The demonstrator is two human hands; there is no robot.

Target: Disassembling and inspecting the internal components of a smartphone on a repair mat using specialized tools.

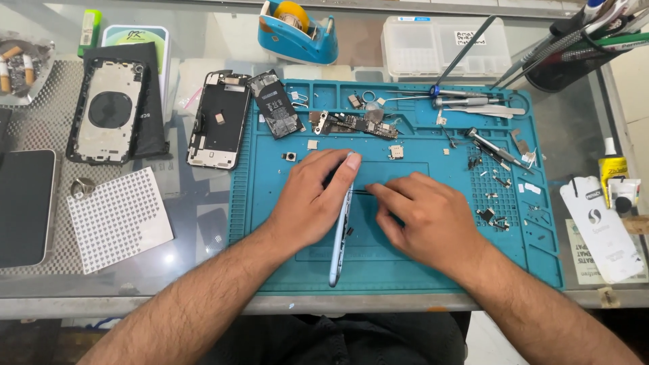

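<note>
The pale blue phone frame (341, 230), standing on its long edge, is resting on the teal silicone repair mat (405, 263), running from near the mat's front edge up toward its middle, between my two hands.

Around it, the mat's shallow moulded compartments along the top edge are holding a narrow green circuit board (353, 124), a small metal ring and a few loose brackets, and the recesses on the right side are carrying scattered tiny screws and dark metal parts (492, 216). Behind the mat, a clear plastic compartment box (443, 46) is sitting closed; I cannot tell what is in it. A black cup of pens and tools (574, 61) is standing at the far right corner.

My left hand (312, 203) is steadying the frame from the left, fingers curled together against its upper end, index fingertip lying along the top edge. My right hand (426, 220) is lying palm down on the mat just beside the frame, fingers slightly apart, fingertips pressing toward its right face and clamped on nothing I can see.
</note>
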